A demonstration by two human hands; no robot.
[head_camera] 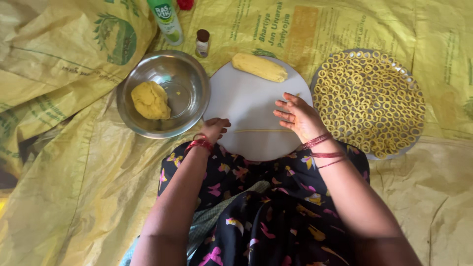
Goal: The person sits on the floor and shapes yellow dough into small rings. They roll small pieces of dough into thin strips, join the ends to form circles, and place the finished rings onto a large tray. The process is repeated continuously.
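Nearest the lens: lap in a dark floral garment (266, 207), both forearms running up from 6 o'clock toward a round white board (246, 93) at centre; red bangles on each wrist.

Right hand (298, 117) lies flat, fingers spread and extended, palm down on the right end of a thin rolled dough strand (258, 131) (pale yellow, lying straight across the board's lower half, roughly 9-to-3); nothing clasped, the hand simply pressing on it. Left hand (215, 127) sits at the board's 8 o'clock edge, fingers curled loosely inward; whether it touches the strand's left end I cannot tell, and it grips nothing visible.

At the board's 12 o'clock: a thick dough log (259, 67), lying slanted. At 9 o'clock of the board, touching its rim: steel bowl (189, 79) holding a dough lump (151, 100). At 3 o'clock: round tray (416, 130) crowded with small dough rings (367, 98). Toward 11 o'clock, beyond the bowl: green-and-white bottle (166, 19), small brown-capped vial (202, 43) beside it. All on yellow woven sacking (69, 162), creased.
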